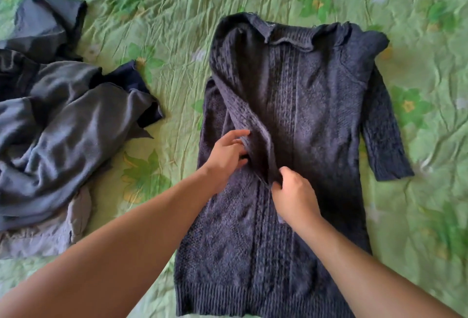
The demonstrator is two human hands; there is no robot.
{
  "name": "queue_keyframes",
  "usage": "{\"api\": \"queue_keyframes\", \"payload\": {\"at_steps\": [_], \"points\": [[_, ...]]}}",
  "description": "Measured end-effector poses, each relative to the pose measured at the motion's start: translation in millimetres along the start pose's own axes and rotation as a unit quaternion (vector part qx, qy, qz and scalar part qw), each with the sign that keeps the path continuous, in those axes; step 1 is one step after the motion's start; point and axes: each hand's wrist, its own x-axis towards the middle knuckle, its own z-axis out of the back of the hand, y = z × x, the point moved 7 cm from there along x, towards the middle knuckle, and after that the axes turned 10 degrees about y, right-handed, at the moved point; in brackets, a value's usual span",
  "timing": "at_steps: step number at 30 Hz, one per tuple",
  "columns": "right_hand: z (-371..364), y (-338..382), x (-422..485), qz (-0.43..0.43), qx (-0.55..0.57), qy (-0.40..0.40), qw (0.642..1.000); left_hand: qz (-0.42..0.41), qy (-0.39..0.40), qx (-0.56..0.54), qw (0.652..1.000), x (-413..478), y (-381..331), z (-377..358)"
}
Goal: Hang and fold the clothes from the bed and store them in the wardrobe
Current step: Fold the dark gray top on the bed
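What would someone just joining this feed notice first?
A dark knitted cardigan lies spread out on the green floral bedspread and fills the centre of the view. The left hand and right hand meet at its middle, both gripping a fold of knit laid across its front. A crumpled pile of grey clothes sits at the left edge.

Clothes heap [50, 125] left; bedspread [417, 64] right.
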Motion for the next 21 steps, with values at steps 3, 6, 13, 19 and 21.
{"api": "queue_keyframes", "payload": {"at_steps": [3, 6, 13, 19, 21], "points": [[14.9, -18.8, -0.5, -0.046, 0.489, -0.038, 0.870, -0.045, -0.048, -0.034, 0.997, 3.1, -11.5, 10.4], [1.8, -72.0, -19.0, -0.182, 0.583, -0.065, 0.789, -0.018, -0.084, -0.067, 0.994, 6.7, -7.2, 22.5], [7.4, -91.3, -1.5, -0.133, 0.185, 0.131, 0.965, 0.004, -0.049, -0.045, 0.998, 31.2, -12.6, 19.9], [36.5, -77.1, 31.6, -0.131, 0.114, 0.118, 0.978, -0.007, -0.047, -0.076, 0.996, 65.9, -36.6, 10.0], [61.6, -55.3, 60.8, -0.100, 0.176, 0.044, 0.978, -0.004, -0.042, -0.112, 0.993, 80.9, -45.6, 7.2]]}}
